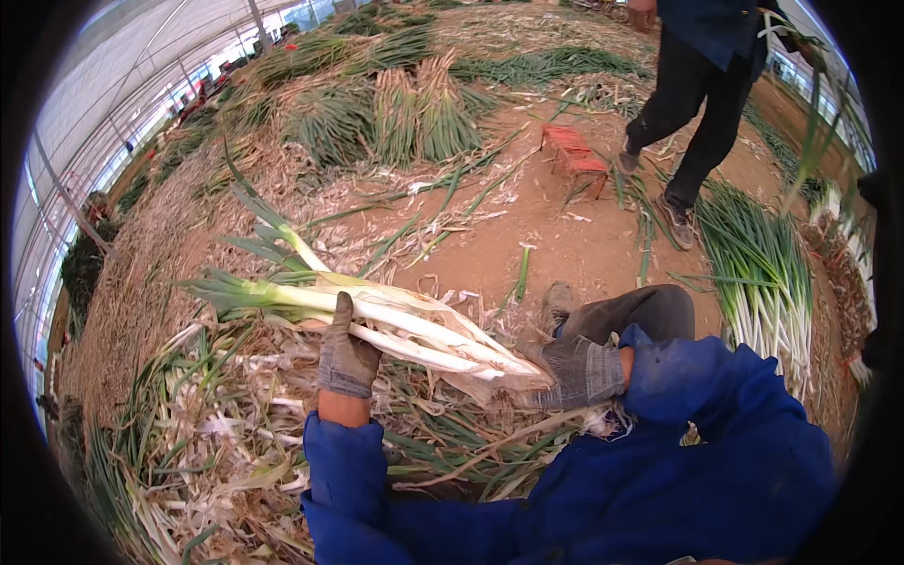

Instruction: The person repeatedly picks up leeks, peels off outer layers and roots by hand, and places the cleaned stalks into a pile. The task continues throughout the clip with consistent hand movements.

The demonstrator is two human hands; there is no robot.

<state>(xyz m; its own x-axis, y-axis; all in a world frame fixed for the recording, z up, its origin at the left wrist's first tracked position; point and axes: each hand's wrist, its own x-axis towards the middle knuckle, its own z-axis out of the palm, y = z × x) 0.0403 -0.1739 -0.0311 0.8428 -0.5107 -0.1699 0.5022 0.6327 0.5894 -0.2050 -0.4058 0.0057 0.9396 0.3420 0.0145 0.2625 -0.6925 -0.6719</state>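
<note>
Several long-stemmed Welsh onions (424,326) lie across my two gloved hands, green leaves to the left and root ends to the right. Loose papery outer skin hangs around their white stalks. My left hand (349,357), in a dirty work glove, grips the stalks just below the green part. At the root end is my right hand (575,373), in a grey knit glove, closed around the tips and skin; its fingers are partly hidden. Under the hands lies a litter of peeled leaves and dry skins (233,445).
A neat row of onions (763,282) lies on the right. A small red stool (575,152) stands ahead on bare soil, near a walking person (699,99) who carries onions. Unpeeled onion bundles (395,113) are heaped at the back under the greenhouse cover (120,85).
</note>
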